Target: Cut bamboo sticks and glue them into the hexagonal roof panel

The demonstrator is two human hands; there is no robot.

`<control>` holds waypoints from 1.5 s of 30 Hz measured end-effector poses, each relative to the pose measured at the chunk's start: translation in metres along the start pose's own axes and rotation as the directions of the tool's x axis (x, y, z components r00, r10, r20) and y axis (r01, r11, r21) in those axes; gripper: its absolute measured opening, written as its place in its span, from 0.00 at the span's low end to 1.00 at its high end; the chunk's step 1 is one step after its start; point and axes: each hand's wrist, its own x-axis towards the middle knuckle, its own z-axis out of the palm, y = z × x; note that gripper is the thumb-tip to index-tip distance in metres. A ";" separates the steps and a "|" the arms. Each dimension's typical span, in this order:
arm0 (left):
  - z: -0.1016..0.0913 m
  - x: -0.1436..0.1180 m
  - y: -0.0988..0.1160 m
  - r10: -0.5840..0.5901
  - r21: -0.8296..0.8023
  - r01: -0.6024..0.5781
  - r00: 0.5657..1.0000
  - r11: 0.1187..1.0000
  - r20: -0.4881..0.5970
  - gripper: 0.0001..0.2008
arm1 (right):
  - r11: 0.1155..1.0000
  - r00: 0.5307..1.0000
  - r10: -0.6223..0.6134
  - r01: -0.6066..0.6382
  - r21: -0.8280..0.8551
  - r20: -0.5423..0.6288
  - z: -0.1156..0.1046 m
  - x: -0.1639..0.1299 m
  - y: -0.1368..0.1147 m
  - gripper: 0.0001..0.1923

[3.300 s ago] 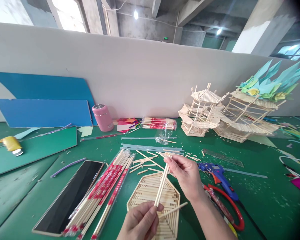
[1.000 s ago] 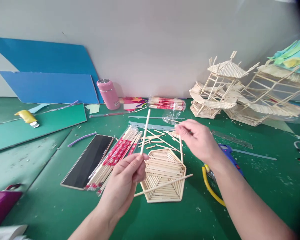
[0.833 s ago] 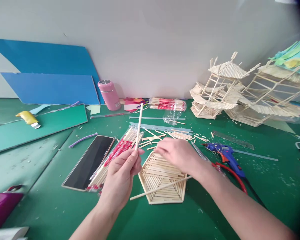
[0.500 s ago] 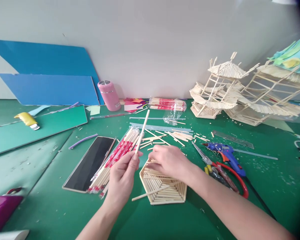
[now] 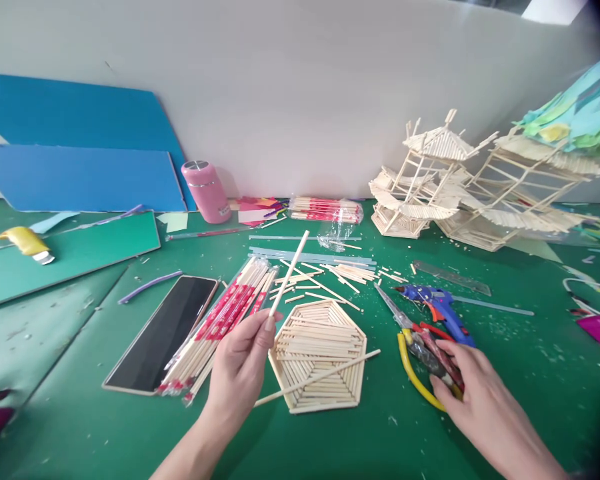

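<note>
Upright between the thumb and fingers of my left hand [image 5: 247, 353] is a thin wooden stick [image 5: 290, 273]. Just right of that hand lies a hexagonal panel of glued sticks [image 5: 325, 393], with several short sticks across its upper half. One longer loose stick [image 5: 365, 358] crosses it at a slant and sticks out past both sides. My right hand [image 5: 480, 393] has its thumb and fingers around the grips of a pair of pliers [image 5: 433, 357]. The pliers rest over the scissors [image 5: 393, 308], whose yellow handle curves out; my fingers partly hide both tools.
A blue glue gun [image 5: 445, 307] lies beyond my right hand. Packaged sticks [image 5: 230, 313] and a phone [image 5: 165, 333] are to the left. Cut sticks [image 5: 350, 273] are scattered behind the panel. Stick pagoda models [image 5: 425, 193] and a pink flask [image 5: 206, 193] stand near the wall.
My right hand has left the panel and moved right to the pliers. The panel and its sticks are now uncovered. My left hand still holds the stick upright. The view has shifted slightly right.
</note>
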 end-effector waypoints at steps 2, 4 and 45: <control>0.002 0.000 0.000 0.000 -0.015 0.000 1.000 1.000 0.010 0.12 | 0.998 0.998 0.062 -0.061 -0.033 0.022 0.006 0.002 0.001 0.22; 0.003 0.000 0.000 -0.007 -0.044 0.008 1.000 0.999 0.022 0.13 | 0.990 0.990 0.129 -0.126 -0.057 0.051 0.006 0.008 -0.002 0.23; 0.031 0.005 0.021 0.142 -0.168 -0.073 0.884 0.983 0.445 0.11 | 0.929 0.939 -0.340 0.329 0.168 0.047 0.004 0.002 -0.075 0.37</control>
